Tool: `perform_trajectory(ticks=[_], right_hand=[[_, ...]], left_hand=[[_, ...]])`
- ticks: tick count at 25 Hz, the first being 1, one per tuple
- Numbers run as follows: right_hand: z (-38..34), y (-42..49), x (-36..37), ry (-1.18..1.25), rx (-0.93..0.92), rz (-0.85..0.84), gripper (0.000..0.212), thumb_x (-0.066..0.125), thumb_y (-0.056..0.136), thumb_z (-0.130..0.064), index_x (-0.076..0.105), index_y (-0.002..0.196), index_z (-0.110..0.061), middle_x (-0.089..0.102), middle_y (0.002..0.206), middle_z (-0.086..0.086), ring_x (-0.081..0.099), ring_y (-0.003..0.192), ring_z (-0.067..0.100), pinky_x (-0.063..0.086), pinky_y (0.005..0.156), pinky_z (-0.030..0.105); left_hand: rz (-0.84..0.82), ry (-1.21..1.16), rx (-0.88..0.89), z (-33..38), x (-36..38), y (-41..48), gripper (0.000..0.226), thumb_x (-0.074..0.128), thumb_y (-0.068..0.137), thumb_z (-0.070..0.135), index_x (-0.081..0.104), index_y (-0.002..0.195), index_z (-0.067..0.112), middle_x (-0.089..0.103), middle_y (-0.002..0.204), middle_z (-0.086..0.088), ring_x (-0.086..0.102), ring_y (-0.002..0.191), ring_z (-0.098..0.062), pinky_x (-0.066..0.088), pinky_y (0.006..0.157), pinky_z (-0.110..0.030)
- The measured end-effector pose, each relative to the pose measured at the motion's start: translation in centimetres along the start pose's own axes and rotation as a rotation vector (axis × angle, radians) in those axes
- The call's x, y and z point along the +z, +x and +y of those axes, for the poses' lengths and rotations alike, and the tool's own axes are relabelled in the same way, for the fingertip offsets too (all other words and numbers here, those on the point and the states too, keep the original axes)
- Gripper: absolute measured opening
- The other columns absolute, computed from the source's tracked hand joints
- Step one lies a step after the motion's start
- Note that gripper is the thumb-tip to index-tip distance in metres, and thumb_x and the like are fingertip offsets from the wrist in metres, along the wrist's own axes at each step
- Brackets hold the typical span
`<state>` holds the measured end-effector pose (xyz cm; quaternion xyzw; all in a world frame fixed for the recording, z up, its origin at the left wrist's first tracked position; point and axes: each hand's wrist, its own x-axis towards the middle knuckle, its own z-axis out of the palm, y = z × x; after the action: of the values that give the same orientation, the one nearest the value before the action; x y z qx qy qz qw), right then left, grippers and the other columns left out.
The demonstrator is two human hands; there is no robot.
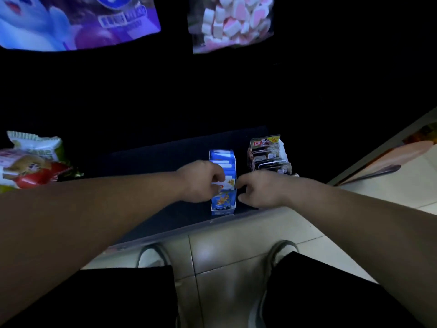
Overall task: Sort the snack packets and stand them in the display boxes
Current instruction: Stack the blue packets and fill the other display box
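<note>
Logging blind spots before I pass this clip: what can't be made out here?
- Head view: whether the right hand has a grip on the front packet that the left hand pinches; its palm faces away.
- Head view: shelf behind the blue display box, lost in darkness.
- Head view: print on the dark packets, small and blurred.
- Head view: snack bags, cut by the left edge.

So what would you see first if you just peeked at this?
In the middle, the left hand pinches a white packet at the blue display box, and the right hand curls beside it. Up top, a bright bag of pink-and-white marshmallows glows against the dark.
</note>
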<state>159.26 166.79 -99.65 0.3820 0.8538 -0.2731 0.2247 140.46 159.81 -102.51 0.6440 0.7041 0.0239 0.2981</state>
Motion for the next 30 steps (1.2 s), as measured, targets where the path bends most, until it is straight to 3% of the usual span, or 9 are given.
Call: perform_trajectory(ticks=[3, 9, 14, 16, 19, 21, 24, 28, 30], right_hand=[[1.7, 1.4, 2.1, 0.089, 0.016, -0.011, 0.042, 0.061, 0.097, -0.035, 0.057, 0.137, -0.025, 0.064, 0.113, -0.004, 0.058, 0.099, 0.015, 0.048, 0.083, 0.027], [4.3, 2.6, 3.7, 0.505, 0.209, 0.14, 0.054, 0.077, 0.087, -0.038, 0.062, 0.135, -0.017, 0.065, 0.127, 0.003, 0.063, 0.115, 0.02, 0.052, 0.101, 0.037], [4.0, 3.0, 3.4, 0.954, 0.345, 0.099, 0.074, 0.086, 0.079, -0.038, 0.054, 0.139, -0.011, 0.068, 0.119, 0.012, 0.068, 0.099, 0.024, 0.058, 0.078, 0.037], [4.0, 3.1, 3.1, 1.092, 0.351, 0.04, 0.062, 0.086, 0.08, -0.038, 0.061, 0.13, -0.011, 0.072, 0.117, 0.011, 0.07, 0.099, 0.024, 0.06, 0.083, 0.04], [3.0, 2.6, 2.4, 1.29, 0.239, 0.114, 0.017, 0.075, 0.092, -0.023, 0.07, 0.103, -0.012, 0.076, 0.109, 0.015, 0.073, 0.09, 0.026, 0.061, 0.083, 0.044], [2.5, 2.2, 1.8, 1.201, 0.196, 0.285, 0.007, 0.072, 0.094, -0.021, 0.069, 0.09, -0.016, 0.073, 0.099, 0.015, 0.072, 0.081, 0.027, 0.063, 0.068, 0.04], [1.9, 1.2, 0.5, 1.021, 0.088, 0.458, 0.009, 0.074, 0.093, -0.023, 0.07, 0.095, -0.014, 0.071, 0.091, 0.01, 0.071, 0.072, 0.023, 0.059, 0.05, 0.034], [1.6, 0.3, -0.8, 1.084, 0.0, 0.463, 0.014, 0.078, 0.087, -0.007, 0.071, 0.098, -0.005, 0.076, 0.091, 0.012, 0.072, 0.073, 0.023, 0.058, 0.053, 0.029], [2.0, 0.5, -0.5, 0.864, 0.013, 0.496, 0.009, 0.078, 0.087, -0.008, 0.073, 0.093, -0.011, 0.075, 0.085, 0.009, 0.069, 0.069, 0.023, 0.058, 0.056, 0.032]], left_hand=[[-0.015, 0.013, 0.015, -0.7, 2.7, 1.8, 0.028, 0.062, 0.094, 0.028, 0.065, 0.121, 0.028, 0.065, 0.112, 0.003, 0.061, 0.099, -0.02, 0.054, 0.085, -0.034], [0.04, -0.01, -0.023, -0.9, 3.1, 2.5, 0.016, 0.06, 0.091, 0.021, 0.066, 0.098, 0.035, 0.065, 0.094, 0.009, 0.064, 0.087, -0.017, 0.057, 0.078, -0.034], [0.261, -0.598, -0.174, -2.6, 0.7, 0.3, 0.005, 0.062, 0.095, 0.013, 0.063, 0.094, 0.017, 0.07, 0.078, 0.001, 0.056, 0.062, -0.009, 0.047, 0.057, -0.021], [0.226, -0.818, -0.231, -3.2, 0.5, -0.6, 0.003, 0.061, 0.099, 0.011, 0.062, 0.101, 0.011, 0.071, 0.077, -0.003, 0.06, 0.062, -0.011, 0.046, 0.052, -0.023], [0.037, -0.937, -0.234, -3.3, 0.6, -1.0, 0.009, 0.061, 0.1, 0.011, 0.06, 0.108, 0.01, 0.075, 0.091, -0.011, 0.071, 0.074, -0.017, 0.049, 0.052, -0.026], [-0.02, -0.872, -0.232, -3.3, 0.8, -0.8, 0.009, 0.064, 0.098, 0.013, 0.061, 0.105, 0.016, 0.076, 0.095, -0.009, 0.074, 0.08, -0.017, 0.054, 0.055, -0.027], [0.023, -0.694, -0.229, -3.1, 0.8, 0.1, 0.005, 0.065, 0.097, 0.023, 0.066, 0.1, 0.027, 0.074, 0.093, 0.001, 0.069, 0.076, -0.011, 0.053, 0.055, -0.025], [-0.18, -0.551, -0.202, -2.3, 1.7, 0.5, 0.013, 0.066, 0.096, 0.026, 0.069, 0.108, 0.028, 0.073, 0.094, 0.003, 0.068, 0.071, -0.011, 0.052, 0.055, -0.024], [-0.267, -0.386, -0.167, -2.5, 1.7, 0.6, 0.018, 0.065, 0.094, 0.016, 0.07, 0.111, 0.023, 0.071, 0.092, 0.0, 0.067, 0.071, -0.014, 0.056, 0.06, -0.028]])
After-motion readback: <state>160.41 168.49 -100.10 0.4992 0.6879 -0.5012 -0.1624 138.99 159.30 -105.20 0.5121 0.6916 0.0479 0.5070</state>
